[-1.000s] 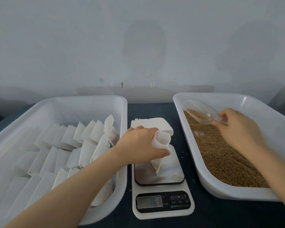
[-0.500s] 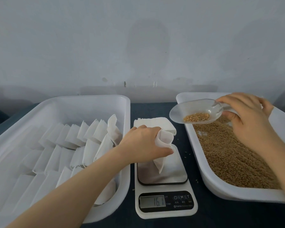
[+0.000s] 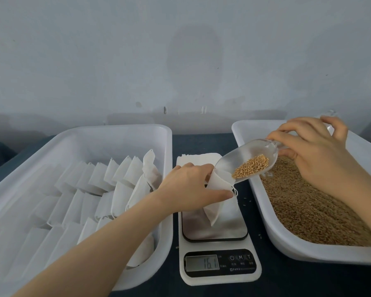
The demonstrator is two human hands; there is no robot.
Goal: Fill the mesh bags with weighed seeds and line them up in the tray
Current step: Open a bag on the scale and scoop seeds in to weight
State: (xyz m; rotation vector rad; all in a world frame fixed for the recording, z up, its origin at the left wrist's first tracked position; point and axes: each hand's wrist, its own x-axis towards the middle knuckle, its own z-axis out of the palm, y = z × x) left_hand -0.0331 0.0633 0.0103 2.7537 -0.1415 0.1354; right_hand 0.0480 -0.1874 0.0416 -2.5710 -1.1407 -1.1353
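Note:
My left hand (image 3: 189,187) grips a white mesh bag (image 3: 215,202) by its open mouth, and the bag's lower end rests on the steel plate of the scale (image 3: 219,262), which reads 16.1. My right hand (image 3: 315,151) pinches the handle of a clear plastic scoop (image 3: 244,162). The scoop tilts down to the left with its lip at the bag's mouth, and a small heap of brown seeds (image 3: 251,166) lies in it. The white tray on the left (image 3: 120,130) holds several white bags in rows.
A white tub (image 3: 287,239) of brown seeds stands on the right. A stack of flat white bags (image 3: 198,158) lies behind the scale. A few loose seeds lie on the dark tabletop (image 3: 251,202). A grey wall rises close behind.
My right hand lifted the scoop out of the seed tub, carried it left and tipped it down to the bag's mouth. My left hand kept the bag on the scale.

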